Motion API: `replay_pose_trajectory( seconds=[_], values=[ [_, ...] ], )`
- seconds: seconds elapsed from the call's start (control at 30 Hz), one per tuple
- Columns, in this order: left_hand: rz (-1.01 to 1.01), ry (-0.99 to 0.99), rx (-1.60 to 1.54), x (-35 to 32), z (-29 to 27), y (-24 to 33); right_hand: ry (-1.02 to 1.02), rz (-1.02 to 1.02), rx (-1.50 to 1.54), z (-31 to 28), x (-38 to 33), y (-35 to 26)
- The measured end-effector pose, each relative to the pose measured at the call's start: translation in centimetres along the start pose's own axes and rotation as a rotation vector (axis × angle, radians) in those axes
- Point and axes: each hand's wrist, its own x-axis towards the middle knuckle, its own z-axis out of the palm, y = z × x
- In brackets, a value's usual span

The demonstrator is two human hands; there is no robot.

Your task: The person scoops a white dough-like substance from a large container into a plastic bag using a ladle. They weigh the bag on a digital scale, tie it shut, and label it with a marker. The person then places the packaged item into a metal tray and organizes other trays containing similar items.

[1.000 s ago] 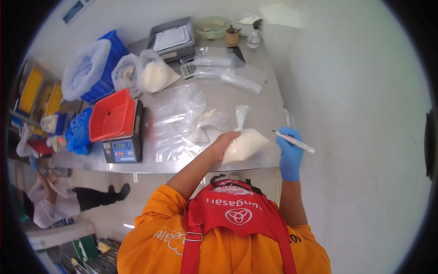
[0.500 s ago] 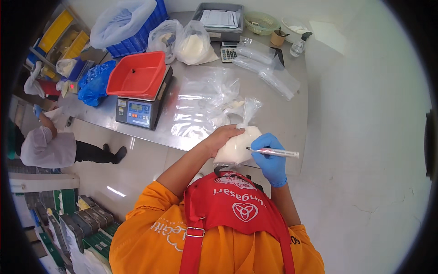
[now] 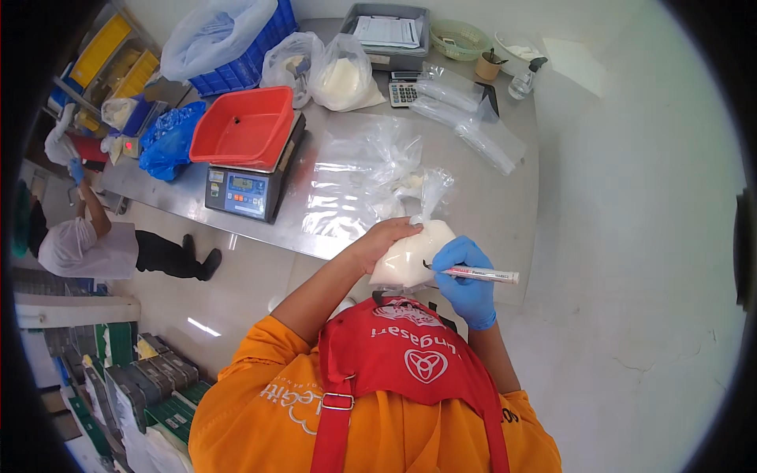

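A clear plastic bag of white powder (image 3: pixel 406 256), its neck gathered at the top, is held at the table's front edge. My bare left hand (image 3: pixel 384 243) grips its left side near the neck. In my blue-gloved right hand (image 3: pixel 464 277) is a white marker pen (image 3: pixel 489 274), its dark tip against the bag's face, where a short dark stroke shows. Just beyond lie flat clear plastic bags (image 3: pixel 347 177) and a small clear bag with pale contents (image 3: pixel 408 186).
A scale (image 3: pixel 251 189) carries a red tray (image 3: pixel 243 126). Behind stand a blue crate (image 3: pixel 240 67), another bag of white powder (image 3: pixel 343 83), a calculator (image 3: pixel 403 91), a grey bin (image 3: pixel 386 59) and a spray bottle (image 3: pixel 523 80). A co-worker (image 3: pixel 87 244) stands at the left.
A dark stroke now shows on the bag by the marker tip. The view has shifted slightly. At the left, the co-worker's gloved hand has moved up toward a white bag.
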Motion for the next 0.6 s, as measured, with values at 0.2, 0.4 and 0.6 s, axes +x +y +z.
replay_pose_trajectory(
  seconds=[0.2, 0.4, 0.6],
  values=[
    [-0.002, 0.001, -0.006, 0.2, -0.1, 0.3, 0.006, -0.041, -0.038, -0.2, 0.0, 0.4],
    [-0.002, -0.020, -0.026, 0.1, -0.1, 0.6, 0.075, 0.001, -0.001, -0.3, 0.4, 0.0],
    [-0.008, 0.010, -0.035, 0.3, -0.6, 0.6, 0.101, 0.017, 0.070, -0.4, 0.5, 0.1]
  ],
)
